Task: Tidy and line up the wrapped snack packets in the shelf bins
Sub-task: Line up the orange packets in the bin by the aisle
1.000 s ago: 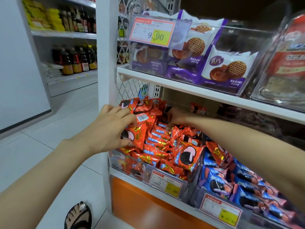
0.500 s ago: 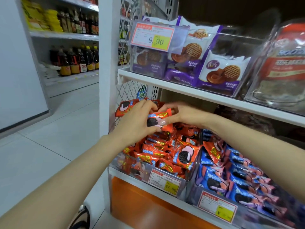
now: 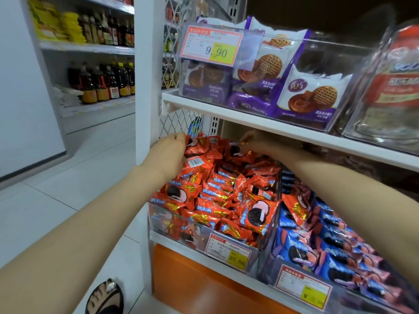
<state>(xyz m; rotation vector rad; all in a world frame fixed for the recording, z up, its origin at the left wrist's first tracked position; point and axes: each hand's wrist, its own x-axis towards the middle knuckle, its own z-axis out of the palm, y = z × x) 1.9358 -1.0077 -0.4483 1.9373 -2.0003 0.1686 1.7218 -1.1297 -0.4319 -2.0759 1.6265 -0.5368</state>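
Head camera looks forward and down, close to the shelf bins [image 3: 204, 236].

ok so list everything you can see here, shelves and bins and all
red snack packets: many, red and gold, left clear bin, lower shelf
blue snack packets: many, blue, bin to its right, one red packet on top
waffle biscuit packets: several, purple and white, upper shelf bin
price tags: three, white and yellow, bin fronts
clear tub: one, red label, upper shelf, far right
sauce bottles: many, dark, far shelves at left
yellow packs: several, yellow, above the bottles
foot: one, dark sandal, floor, bottom edge
left grip: holds red packets, back left of bin
right grip: pinches a red packet, back of bin
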